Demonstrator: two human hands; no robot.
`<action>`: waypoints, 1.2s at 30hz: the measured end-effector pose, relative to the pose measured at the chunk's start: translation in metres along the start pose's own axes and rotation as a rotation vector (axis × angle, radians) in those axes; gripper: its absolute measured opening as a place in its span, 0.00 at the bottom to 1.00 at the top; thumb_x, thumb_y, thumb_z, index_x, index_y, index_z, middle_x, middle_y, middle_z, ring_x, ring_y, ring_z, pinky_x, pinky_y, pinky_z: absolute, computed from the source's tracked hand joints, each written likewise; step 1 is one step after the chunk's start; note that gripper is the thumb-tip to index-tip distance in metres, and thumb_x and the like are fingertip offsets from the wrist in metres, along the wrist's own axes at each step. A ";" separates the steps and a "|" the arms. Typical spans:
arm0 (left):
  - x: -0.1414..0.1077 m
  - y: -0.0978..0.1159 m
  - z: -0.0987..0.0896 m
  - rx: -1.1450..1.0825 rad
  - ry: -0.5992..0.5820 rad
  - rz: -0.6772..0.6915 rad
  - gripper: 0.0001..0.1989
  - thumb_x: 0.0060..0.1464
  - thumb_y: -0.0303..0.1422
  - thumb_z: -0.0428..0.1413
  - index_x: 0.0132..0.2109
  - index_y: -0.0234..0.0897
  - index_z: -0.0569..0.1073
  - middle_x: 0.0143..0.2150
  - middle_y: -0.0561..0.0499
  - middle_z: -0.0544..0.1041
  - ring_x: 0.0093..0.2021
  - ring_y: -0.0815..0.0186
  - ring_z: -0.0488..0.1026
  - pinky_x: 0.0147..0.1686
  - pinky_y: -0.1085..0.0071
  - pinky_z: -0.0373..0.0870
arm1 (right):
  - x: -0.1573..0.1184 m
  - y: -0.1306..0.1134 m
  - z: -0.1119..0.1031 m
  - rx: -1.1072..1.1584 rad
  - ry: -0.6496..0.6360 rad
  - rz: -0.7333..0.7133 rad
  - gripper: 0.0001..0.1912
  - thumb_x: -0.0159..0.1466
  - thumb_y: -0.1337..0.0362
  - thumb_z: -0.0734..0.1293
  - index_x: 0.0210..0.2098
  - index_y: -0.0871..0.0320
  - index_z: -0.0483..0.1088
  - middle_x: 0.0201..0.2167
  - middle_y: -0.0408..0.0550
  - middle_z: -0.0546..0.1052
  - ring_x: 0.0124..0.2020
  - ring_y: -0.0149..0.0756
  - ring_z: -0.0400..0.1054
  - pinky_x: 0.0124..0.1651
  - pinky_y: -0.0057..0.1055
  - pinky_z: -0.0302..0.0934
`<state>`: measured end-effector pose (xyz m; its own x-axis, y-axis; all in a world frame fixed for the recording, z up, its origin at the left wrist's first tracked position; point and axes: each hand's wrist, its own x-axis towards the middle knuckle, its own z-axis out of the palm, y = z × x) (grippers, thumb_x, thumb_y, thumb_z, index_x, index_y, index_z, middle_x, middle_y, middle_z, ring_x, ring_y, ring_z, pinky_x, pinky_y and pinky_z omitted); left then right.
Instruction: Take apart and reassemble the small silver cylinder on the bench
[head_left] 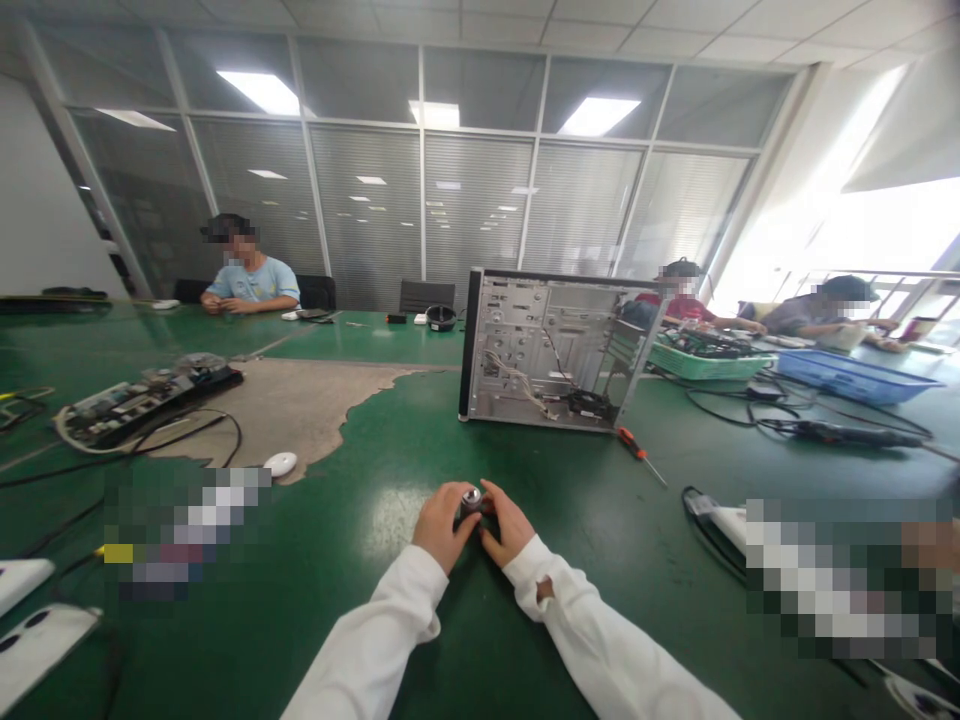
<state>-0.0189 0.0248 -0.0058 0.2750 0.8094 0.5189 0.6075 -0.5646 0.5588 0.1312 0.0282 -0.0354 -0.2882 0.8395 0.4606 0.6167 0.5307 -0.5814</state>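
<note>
Between my two hands, just above the green table, is a small round metal part [471,498] with a shiny rim and a dark centre; its exact kind I cannot make out. My left hand [441,525] closes on it from the left with thumb and fingers. From the other side, the fingertips and thumb of my right hand [511,525] grip it too. Beyond my hands stands an open computer case [551,350], its bare metal inside facing me, with loose cables and a dark fan low at the right. A screwdriver [642,446] with a red and black handle lies by the case's corner.
A green basket [712,368] of parts and a blue basket [862,380] stand at the right, with cables around them. A long device with exposed parts [154,395] lies left, beside a bare patch [300,405] of tabletop. Several people sit around the table.
</note>
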 end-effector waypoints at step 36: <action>0.003 -0.011 -0.012 -1.440 0.111 -0.872 0.07 0.44 0.28 0.56 0.33 0.32 0.65 0.26 0.48 0.75 0.25 0.70 0.72 0.24 0.77 0.69 | -0.005 -0.024 0.006 0.436 -0.007 0.013 0.27 0.47 0.68 0.64 0.47 0.55 0.54 0.28 0.42 0.71 0.25 0.29 0.65 0.29 0.27 0.61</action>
<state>-0.0336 0.0312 -0.0027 0.1601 0.9583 -0.2367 -0.6036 0.2848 0.7447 0.1137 0.0119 -0.0276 -0.2883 0.8464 0.4478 0.2538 0.5185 -0.8166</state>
